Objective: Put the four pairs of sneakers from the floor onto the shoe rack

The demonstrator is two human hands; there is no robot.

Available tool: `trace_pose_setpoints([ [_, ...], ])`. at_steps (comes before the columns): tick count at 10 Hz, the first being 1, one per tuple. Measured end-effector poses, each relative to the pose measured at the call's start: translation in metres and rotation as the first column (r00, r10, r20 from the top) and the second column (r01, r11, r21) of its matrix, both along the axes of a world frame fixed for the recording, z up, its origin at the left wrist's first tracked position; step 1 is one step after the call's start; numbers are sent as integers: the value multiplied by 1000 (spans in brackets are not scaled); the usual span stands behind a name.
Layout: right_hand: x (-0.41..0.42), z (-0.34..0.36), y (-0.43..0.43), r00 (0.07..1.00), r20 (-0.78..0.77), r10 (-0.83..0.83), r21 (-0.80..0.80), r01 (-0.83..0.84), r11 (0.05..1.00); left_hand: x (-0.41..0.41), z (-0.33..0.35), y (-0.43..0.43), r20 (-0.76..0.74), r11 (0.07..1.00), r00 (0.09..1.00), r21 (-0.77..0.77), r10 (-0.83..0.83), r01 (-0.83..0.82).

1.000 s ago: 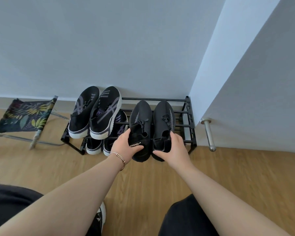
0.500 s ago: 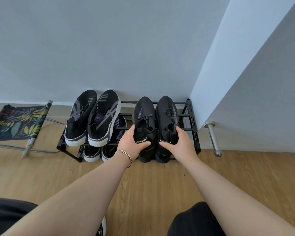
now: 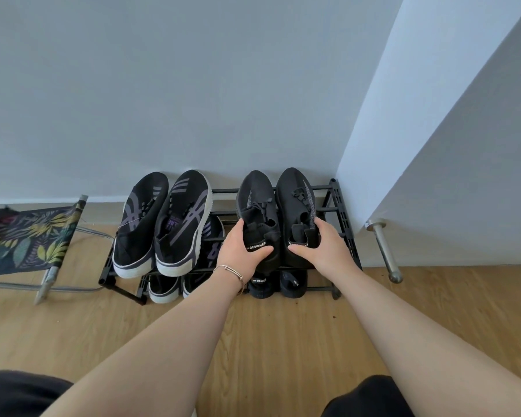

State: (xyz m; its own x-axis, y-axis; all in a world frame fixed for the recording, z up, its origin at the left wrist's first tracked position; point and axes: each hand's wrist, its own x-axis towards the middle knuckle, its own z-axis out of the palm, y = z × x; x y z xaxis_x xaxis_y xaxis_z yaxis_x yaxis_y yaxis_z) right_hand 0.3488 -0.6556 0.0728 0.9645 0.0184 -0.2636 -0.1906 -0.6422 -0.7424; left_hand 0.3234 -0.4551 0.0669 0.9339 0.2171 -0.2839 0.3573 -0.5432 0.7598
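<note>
A black two-tier shoe rack [image 3: 340, 206] stands against the wall. Its top tier carries a black pair with purple stripes and white soles [image 3: 163, 218] on the left. On the right of that tier rest two all-black knit sneakers. My left hand [image 3: 242, 251] grips the heel of the left black sneaker [image 3: 257, 200]. My right hand [image 3: 325, 246] grips the heel of the right black sneaker [image 3: 295, 197]. On the lower tier sit a second striped pair [image 3: 166, 288] and a second black pair [image 3: 275, 285], mostly hidden.
A folding stool with a leaf-print seat [image 3: 27, 239] stands left of the rack. A metal door stopper [image 3: 384, 248] juts from the wall on the right. Wood floor [image 3: 283, 341] stretches in front, and my dark-clad knees sit at the bottom edge.
Both hands have pushed the black pair further back onto the top tier, toes towards the wall. The lower black pair has come into sight under them.
</note>
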Motion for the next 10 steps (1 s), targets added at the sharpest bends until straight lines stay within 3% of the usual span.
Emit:
trace_pose_setpoints([
  [5, -6, -7, 6, 999, 26, -29, 8, 29, 1000, 3, -8, -6, 62, 999, 998, 32, 7, -9],
  [7, -16, 5, 15, 995, 63, -82, 13, 81, 997, 12, 15, -10, -54, 1000, 999, 31, 7, -6],
  [9, -30, 74, 29, 978, 204, -32, -56, 45, 997, -1, 94, 15, -138, 973, 987, 202, -84, 112],
  [10, -34, 124, 39, 955, 283, 86, -236, -18, 972, -14, 146, 31, -101, 925, 991, 362, -84, 115],
])
